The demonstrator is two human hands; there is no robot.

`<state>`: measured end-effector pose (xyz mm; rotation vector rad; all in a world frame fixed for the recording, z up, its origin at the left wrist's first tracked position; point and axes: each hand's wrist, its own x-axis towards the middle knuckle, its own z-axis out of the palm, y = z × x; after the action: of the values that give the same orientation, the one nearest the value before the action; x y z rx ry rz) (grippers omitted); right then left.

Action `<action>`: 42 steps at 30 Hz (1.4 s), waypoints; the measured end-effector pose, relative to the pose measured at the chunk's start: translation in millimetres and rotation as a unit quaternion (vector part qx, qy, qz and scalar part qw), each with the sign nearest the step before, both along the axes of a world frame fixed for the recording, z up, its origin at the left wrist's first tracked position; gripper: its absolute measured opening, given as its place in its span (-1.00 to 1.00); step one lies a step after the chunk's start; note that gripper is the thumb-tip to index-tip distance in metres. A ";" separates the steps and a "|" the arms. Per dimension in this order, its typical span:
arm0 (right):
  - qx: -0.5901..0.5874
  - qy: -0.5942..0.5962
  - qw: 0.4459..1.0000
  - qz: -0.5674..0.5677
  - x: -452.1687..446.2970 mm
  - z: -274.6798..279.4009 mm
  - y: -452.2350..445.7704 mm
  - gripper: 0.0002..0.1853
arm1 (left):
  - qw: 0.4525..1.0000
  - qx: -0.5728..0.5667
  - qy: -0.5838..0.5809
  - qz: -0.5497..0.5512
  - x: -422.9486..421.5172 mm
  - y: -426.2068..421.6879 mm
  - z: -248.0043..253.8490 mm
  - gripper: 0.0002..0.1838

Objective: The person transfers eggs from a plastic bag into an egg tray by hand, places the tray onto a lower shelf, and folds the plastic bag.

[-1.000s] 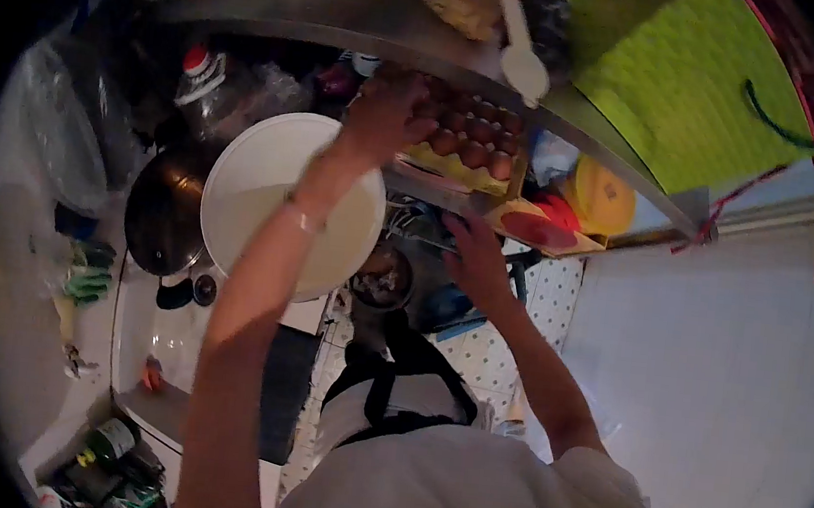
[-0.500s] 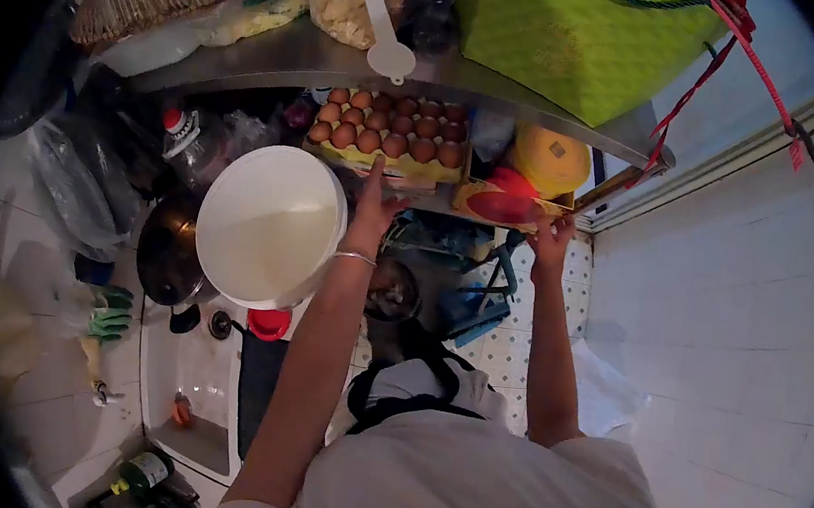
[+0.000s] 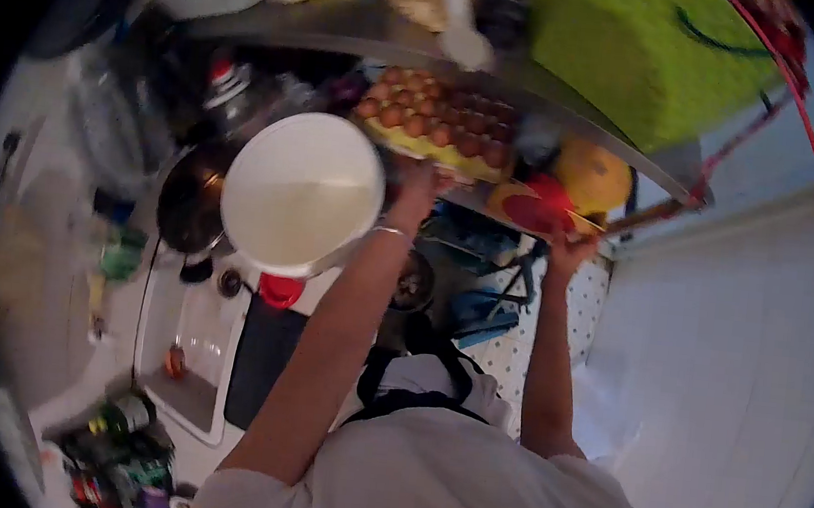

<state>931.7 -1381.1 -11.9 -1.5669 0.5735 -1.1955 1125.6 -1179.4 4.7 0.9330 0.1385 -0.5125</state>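
Observation:
My left hand (image 3: 420, 185) is at the front edge of an egg tray (image 3: 417, 145), beside a white bucket (image 3: 300, 195). Its fingers are smeared by motion and partly lost against the edge, so I cannot tell whether they grip it. The yellowish tray holds several rows of brown eggs (image 3: 439, 120) under a metal shelf. My right hand (image 3: 569, 253) is closed on the right front edge of a shallow cardboard box (image 3: 502, 202). A red rounded thing (image 3: 541, 203) and a yellow round container (image 3: 593, 179) are at that box.
A metal shelf (image 3: 577, 114) overhangs the eggs, with a green bag (image 3: 631, 60) on top. On the left are a dark pan (image 3: 192, 199), a sink (image 3: 220, 363) and a red bowl-like thing (image 3: 280, 290). Blue folding steps (image 3: 484, 315) stand on the floor.
The view has shifted and tilted, so the shelf and eggs appear further right. My left hand's fingers, spread before, now lie along the tray's front edge. My right hand stays at the box edge.

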 end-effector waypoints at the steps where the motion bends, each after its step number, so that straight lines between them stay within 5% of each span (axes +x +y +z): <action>1: -0.009 0.010 1.000 -0.012 -4.5 -4.2 5.4 -0.35 | 1.000 0.004 0.001 0.029 -3.0 5.3 0.0 -0.55; 3: 0.185 -0.036 0.980 0.058 -10.6 36.6 40.0 -0.40 | 1.000 -0.004 0.003 0.006 -15.5 11.2 -2.1 -0.49; 6: 0.272 0.020 0.960 0.067 -15.0 40.3 70.6 -0.44 | 0.996 0.054 -0.045 -0.046 -47.5 34.7 -4.7 -0.31; 8: 0.261 0.099 0.946 0.165 -11.5 39.9 102.1 -0.42 | 0.982 0.058 -0.035 -0.174 -85.5 68.7 -8.9 -0.41; 11: 0.338 0.177 0.852 0.360 12.1 68.4 180.4 -0.38 | 0.926 0.138 -0.236 -0.260 -139.5 150.9 -44.1 -0.51; 14: 0.394 0.296 0.762 0.420 45.4 111.0 251.3 -0.38 | 0.892 0.323 -0.193 -0.249 -211.8 249.2 -42.7 -0.57; 16: 0.392 0.282 0.737 0.474 65.4 103.3 262.4 -0.32 | 0.930 0.332 -0.015 -0.155 -259.2 317.4 -45.0 -0.56; 19: 0.369 0.236 0.727 0.528 79.4 86.0 255.6 -0.25 | 0.936 0.327 0.066 0.113 -348.7 408.5 -86.0 -0.58; 21: 0.344 0.216 0.735 0.543 78.5 82.3 257.4 -0.25 | 0.877 0.405 0.114 0.232 -409.8 454.3 -117.0 -0.61; 22: 0.347 0.217 0.755 0.512 72.3 81.6 258.1 -0.28 | 0.869 0.380 0.181 0.262 -425.3 458.8 -83.2 -0.64; 27: 0.371 0.153 0.806 0.436 38.5 21.2 286.1 -0.37 | 0.814 0.447 0.144 0.342 -498.5 465.1 -111.3 -0.65; 29: 0.260 0.312 0.745 0.530 17.3 -3.4 324.1 -0.63 | 0.783 0.540 0.076 0.300 -491.7 450.8 -98.2 -0.63; 31: -0.091 0.337 0.677 0.648 20.2 -58.5 364.3 -0.69 | 0.729 0.641 -0.014 0.240 -479.3 445.4 -93.1 -0.59; 33: -0.277 0.312 0.605 0.678 30.0 -69.6 400.3 -0.66 | 0.675 0.707 -0.074 0.198 -466.8 442.0 -91.9 -0.57; 37: -0.335 0.327 0.550 0.691 73.5 -113.5 415.2 -0.60 | 0.640 0.752 0.001 0.155 -460.9 438.0 -87.4 -0.60; 42: -0.387 0.313 0.614 0.612 69.2 -115.0 422.9 -0.36 | 0.633 0.744 0.034 0.212 -477.7 414.5 -103.9 -0.50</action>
<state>1000.9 -958.1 -126.9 -2.4048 -0.7558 0.3279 648.0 -764.9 -99.2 2.4302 0.9373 0.1663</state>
